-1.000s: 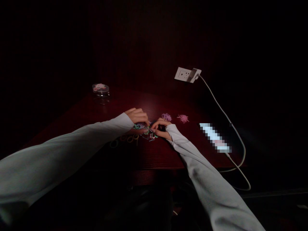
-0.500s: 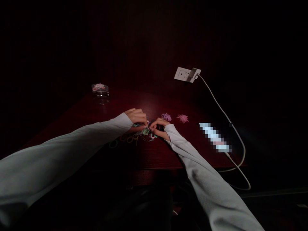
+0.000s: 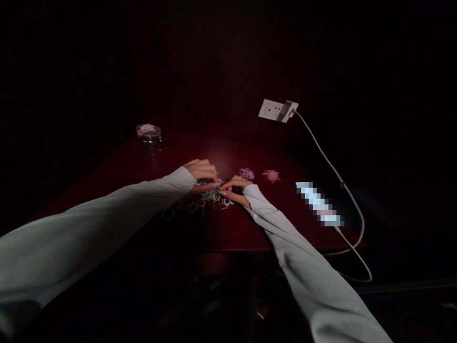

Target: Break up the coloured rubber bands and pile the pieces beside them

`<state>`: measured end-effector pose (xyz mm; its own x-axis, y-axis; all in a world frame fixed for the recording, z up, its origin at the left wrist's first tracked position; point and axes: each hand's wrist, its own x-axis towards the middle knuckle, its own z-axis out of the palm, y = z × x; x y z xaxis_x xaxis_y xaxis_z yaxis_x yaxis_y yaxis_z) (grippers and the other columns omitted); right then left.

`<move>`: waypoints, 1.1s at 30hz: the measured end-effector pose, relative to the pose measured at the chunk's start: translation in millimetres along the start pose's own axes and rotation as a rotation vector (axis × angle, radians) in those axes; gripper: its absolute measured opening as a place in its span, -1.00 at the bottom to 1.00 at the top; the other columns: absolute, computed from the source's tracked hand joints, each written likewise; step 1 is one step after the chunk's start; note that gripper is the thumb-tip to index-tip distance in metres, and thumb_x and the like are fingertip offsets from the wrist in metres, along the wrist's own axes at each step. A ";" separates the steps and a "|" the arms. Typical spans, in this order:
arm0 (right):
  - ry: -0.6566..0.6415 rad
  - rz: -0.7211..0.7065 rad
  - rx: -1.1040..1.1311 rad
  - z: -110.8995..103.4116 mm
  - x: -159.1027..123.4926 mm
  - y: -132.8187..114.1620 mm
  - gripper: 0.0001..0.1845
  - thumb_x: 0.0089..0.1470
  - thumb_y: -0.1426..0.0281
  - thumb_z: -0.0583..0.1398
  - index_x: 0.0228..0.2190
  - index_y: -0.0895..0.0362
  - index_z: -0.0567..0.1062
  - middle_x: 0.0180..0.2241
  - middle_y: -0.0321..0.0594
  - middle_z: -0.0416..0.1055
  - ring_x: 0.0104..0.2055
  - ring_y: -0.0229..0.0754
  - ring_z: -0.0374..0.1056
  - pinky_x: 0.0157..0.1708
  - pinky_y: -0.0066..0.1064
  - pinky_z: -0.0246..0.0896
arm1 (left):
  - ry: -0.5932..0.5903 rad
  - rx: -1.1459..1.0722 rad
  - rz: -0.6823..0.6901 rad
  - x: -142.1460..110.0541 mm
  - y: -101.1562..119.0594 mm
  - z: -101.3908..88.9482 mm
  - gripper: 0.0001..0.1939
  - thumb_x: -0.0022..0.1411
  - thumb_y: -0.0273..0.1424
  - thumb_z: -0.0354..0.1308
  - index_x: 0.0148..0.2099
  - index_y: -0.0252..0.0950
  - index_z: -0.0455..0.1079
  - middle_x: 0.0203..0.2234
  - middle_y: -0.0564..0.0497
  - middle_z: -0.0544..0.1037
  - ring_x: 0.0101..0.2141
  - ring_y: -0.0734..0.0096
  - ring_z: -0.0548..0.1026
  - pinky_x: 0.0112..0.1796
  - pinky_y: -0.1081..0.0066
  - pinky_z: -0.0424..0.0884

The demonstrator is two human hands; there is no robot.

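Observation:
A mixed heap of small coloured elastic bands (image 3: 215,195) lies on the dark red table. Over its upper left side is my left hand (image 3: 202,174), fingers curled and thumb pressed to the fingertips. My right hand (image 3: 237,186) comes in from the right edge of the heap, its thumb and fingertips in a pinch. The fingertips of both hands meet or nearly meet above the bands. Whatever they pinch is too small and dark to make out. Beyond the right hand sit a purple pile of bands (image 3: 246,173) and a pink pile of bands (image 3: 271,176).
Several larger rings (image 3: 193,206) lie at the heap's near left. A clear round tub (image 3: 149,138) stands far left on the table (image 3: 228,233). At right is a blurred-out phone (image 3: 317,202) on a white cable (image 3: 330,164) running to a wall socket (image 3: 273,110).
Both hands have shifted very slightly left, the right fingertips most. They remain pinched together over the heap; the piles, tub and phone stay put.

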<state>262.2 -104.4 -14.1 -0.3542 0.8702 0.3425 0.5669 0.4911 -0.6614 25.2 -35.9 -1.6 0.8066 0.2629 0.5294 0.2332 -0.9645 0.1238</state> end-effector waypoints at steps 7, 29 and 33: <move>0.035 0.007 0.012 0.5 -1.0 0.7 -0.75 0.19 0.14 0.31 -0.29 0.04 0.69 -0.36 -0.26 0.44 -0.29 -0.21 0.33 -0.20 -0.34 0.24 | -0.010 0.007 -0.014 -0.5 -1.4 0.2 -0.70 0.49 -0.22 0.00 -0.15 -0.21 0.52 -0.23 0.01 0.63 -0.15 0.31 0.46 -0.11 0.31 0.22; 0.272 -0.019 -0.103 -7.2 -0.4 20.1 -0.68 0.24 0.09 0.25 -0.31 0.04 0.67 -0.34 -0.22 0.42 -0.28 -0.16 0.31 -0.22 -0.29 0.23 | -0.005 -0.029 -0.073 -1.6 -4.8 -0.7 -0.67 0.50 -0.20 -0.01 -0.16 -0.22 0.52 -0.22 0.01 0.62 -0.16 0.32 0.46 -0.12 0.32 0.20; 0.471 0.182 -0.319 -24.0 -1.0 37.7 -0.70 0.20 0.13 0.25 -0.39 0.06 0.65 -0.36 -0.22 0.43 -0.27 -0.15 0.33 -0.21 -0.30 0.19 | -0.004 -0.021 -0.072 -1.5 -3.2 -1.6 -0.67 0.49 -0.22 -0.02 -0.16 -0.23 0.52 -0.22 0.01 0.62 -0.16 0.32 0.46 -0.13 0.33 0.20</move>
<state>301.8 -85.8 -23.3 0.0966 0.8296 0.5500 0.8090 0.2565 -0.5289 22.4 -33.3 -1.4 0.7905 0.3313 0.5151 0.2791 -0.9435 0.1784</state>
